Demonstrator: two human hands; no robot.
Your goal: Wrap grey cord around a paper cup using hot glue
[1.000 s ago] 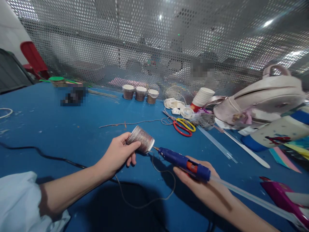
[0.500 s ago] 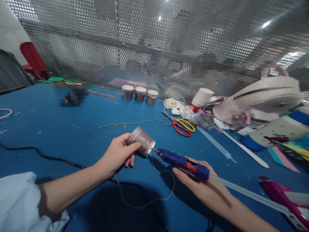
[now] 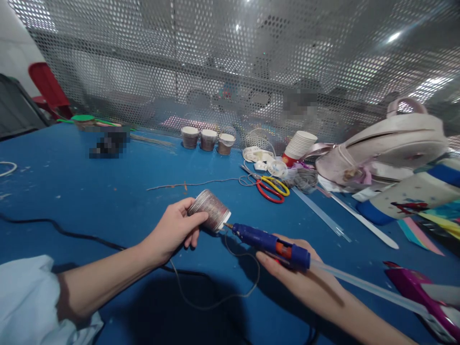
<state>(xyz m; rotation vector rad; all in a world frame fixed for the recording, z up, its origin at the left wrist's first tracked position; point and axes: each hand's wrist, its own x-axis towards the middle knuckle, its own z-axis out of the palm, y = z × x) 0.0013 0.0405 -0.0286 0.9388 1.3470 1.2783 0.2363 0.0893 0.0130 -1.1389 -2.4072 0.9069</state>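
A paper cup [image 3: 212, 211] wrapped in grey-brown cord lies tilted in my left hand [image 3: 178, 225], thumb on its near side and fingers behind. My right hand [image 3: 293, 270] is closed around a blue hot glue gun [image 3: 268, 243], with a clear glue stick [image 3: 366, 285] running out of its back. The gun's metal nozzle meets, or nearly meets, the white rim at the cup's right end. From that end a loose grey cord [image 3: 215, 305] loops down over the blue table [image 3: 118, 191]. Part of my right hand's grip is hidden by the gun.
Three small wrapped cups [image 3: 208, 140] stand along the perforated metal panel [image 3: 143, 72]. To the right are scissors [image 3: 271, 188], a ball of grey yarn [image 3: 304, 178], stacked paper cups [image 3: 301, 146], glue sticks [image 3: 319, 211] and a pale bag [image 3: 384, 143]. A black cable [image 3: 64, 234] crosses the left side.
Almost nothing differs. The cup and glue gun appear very slightly further left, along with the whole view; both hands keep the same hold.
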